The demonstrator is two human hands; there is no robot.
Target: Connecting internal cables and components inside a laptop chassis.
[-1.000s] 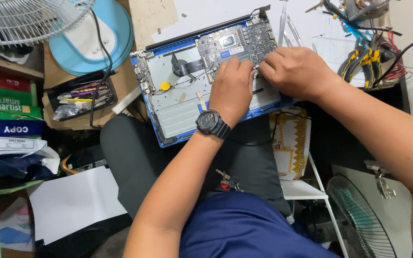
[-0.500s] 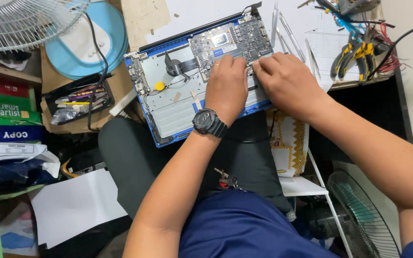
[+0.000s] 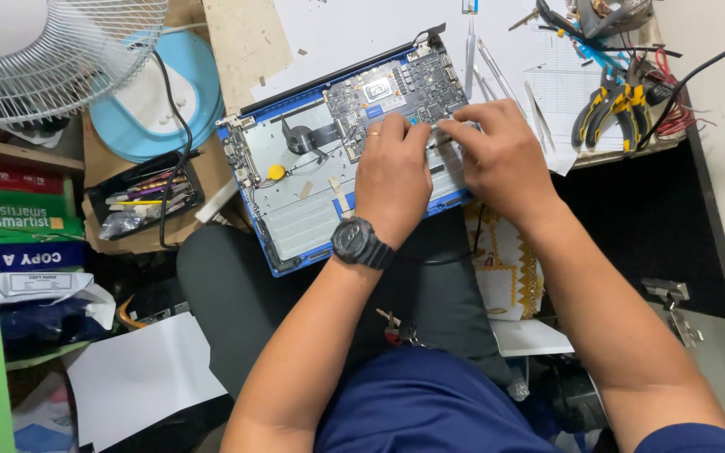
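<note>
Your left hand [image 3: 393, 180] lies flat on the opened laptop [image 3: 346, 143] on the bench, fingers loose; your right hand [image 3: 501, 155] seems to pinch something small beside it, hidden; tweezers [image 3: 497, 75] and pliers [image 3: 610, 109] lie near; fan [image 3: 60, 50] stands left.

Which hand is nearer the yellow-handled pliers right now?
Right. The right hand rests on the opened laptop at its edge toward the pliers; the left hand lies beyond it, farther from them.
</note>
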